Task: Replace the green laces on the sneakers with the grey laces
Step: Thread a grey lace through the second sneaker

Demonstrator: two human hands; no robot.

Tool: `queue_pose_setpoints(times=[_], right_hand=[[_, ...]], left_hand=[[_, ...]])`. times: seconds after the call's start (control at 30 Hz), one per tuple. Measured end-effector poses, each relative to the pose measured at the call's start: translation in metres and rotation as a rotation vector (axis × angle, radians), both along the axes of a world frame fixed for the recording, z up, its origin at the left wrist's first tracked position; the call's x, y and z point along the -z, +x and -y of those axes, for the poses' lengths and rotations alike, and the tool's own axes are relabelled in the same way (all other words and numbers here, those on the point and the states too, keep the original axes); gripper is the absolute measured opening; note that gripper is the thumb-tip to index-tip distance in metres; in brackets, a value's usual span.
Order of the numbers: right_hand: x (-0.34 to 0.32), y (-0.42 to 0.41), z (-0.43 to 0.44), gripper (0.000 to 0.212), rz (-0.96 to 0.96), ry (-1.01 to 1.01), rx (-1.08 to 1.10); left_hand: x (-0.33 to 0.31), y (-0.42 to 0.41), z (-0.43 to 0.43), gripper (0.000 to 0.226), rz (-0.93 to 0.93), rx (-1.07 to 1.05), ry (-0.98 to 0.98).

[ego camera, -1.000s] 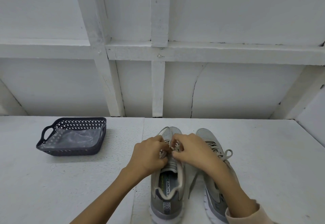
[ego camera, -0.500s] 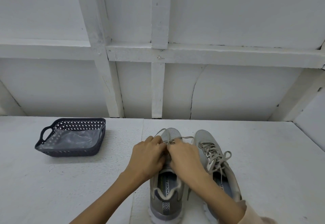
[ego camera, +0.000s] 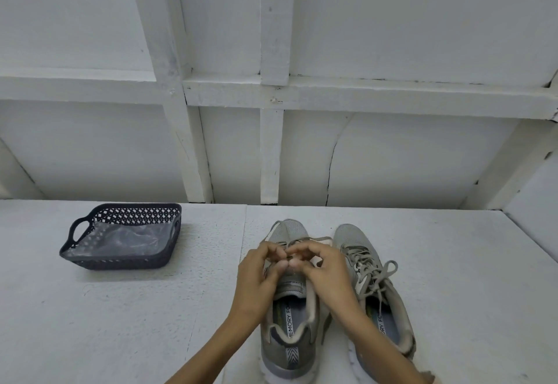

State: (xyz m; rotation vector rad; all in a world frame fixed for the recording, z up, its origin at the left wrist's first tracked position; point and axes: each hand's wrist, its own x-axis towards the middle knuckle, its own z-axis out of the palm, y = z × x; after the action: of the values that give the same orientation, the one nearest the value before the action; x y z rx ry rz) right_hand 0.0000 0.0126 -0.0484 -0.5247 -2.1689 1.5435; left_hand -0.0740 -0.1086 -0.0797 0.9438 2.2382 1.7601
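Grey on grey: the grey lace [ego camera: 314,239] is being finished, it seems, atop the left sneaker [ego camera: 290,350].

It is pinched by the left hand [ego camera: 259,275] and the right hand [ego camera: 326,269], fingers curled tight, fingertips touching above the tongue; the shoe stands on the white table [ego camera: 120,323] just beside the right sneaker [ego camera: 389,323], already laced and bowed. Both ends are best drawn evenly, the crossing kept flat before loops are formed. A dark basket [ego camera: 120,264] is seen well apart, leftward.
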Motion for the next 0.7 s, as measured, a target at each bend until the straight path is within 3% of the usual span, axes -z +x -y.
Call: queue_pose_setpoints(times=[0.13, 0.4, 0.53, 0.7], right_hand=[[-0.004, 0.0, -0.005, 0.028, -0.01, -0.05, -0.089], [-0.015, -0.005, -0.011, 0.024, 0.052, 0.3, -0.12], [-0.008, -0.006, -0.009, 0.031, 0.037, 0.335, -0.057], [0.0, -0.005, -0.007, 0.024, -0.01, 0.333, 0.0]], left_hand=[[-0.004, 0.0, 0.002, 0.024, 0.216, 0.02, 0.089], [-0.006, -0.01, 0.006, 0.028, 0.314, 0.087, 0.11], [-0.004, -0.013, 0.009, 0.036, 0.285, 0.112, 0.107], [-0.006, -0.017, 0.001, 0.045, 0.105, 0.252, 0.03]])
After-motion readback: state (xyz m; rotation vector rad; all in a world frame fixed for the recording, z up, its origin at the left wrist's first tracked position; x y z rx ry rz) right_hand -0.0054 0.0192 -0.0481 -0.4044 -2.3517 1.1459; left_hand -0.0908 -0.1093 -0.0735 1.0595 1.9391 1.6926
